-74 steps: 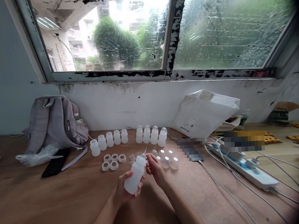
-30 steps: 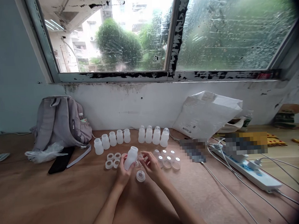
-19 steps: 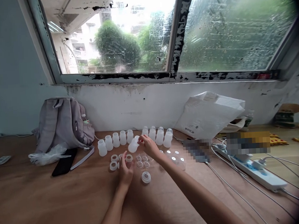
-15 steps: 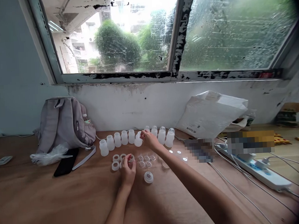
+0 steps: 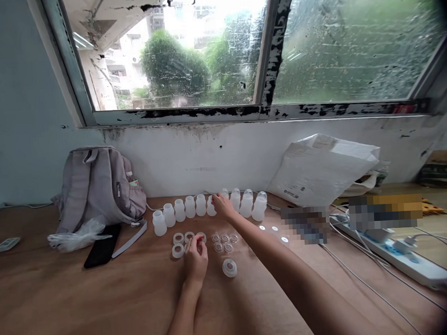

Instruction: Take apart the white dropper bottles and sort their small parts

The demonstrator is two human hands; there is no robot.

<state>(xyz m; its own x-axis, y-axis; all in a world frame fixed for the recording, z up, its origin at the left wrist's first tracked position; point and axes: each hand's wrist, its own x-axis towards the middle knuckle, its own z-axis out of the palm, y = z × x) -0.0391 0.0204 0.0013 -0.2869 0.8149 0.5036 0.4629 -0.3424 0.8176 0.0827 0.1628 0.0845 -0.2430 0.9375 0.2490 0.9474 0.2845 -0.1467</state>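
Note:
My right hand [image 5: 224,206] has its fingers closed at the neck of a frosted baby bottle [image 5: 211,207], at the end of a row of open-topped bottles [image 5: 180,211]. The hand hides part of this bottle. Just right of it stand several bottles with clear domed caps [image 5: 247,204]. My left hand [image 5: 196,259] rests over white screw rings [image 5: 178,250], fingers loosely bent and apart, close to one ring [image 5: 201,237]. Clear round pieces [image 5: 225,239] lie between the hands. Nearer to me is a white ring with an insert [image 5: 229,268].
White discs [image 5: 274,229] lie right of my right forearm. A grey backpack [image 5: 97,189], plastic bag [image 5: 77,234] and black phone [image 5: 102,246] are at left. At right are a white bag [image 5: 324,169], cables and a power strip [image 5: 411,260]. A wall and window stand behind.
The bottle at my right hand has shifted slightly back, into line with the row. My left hand stays over the rings. The whole view has shifted a little.

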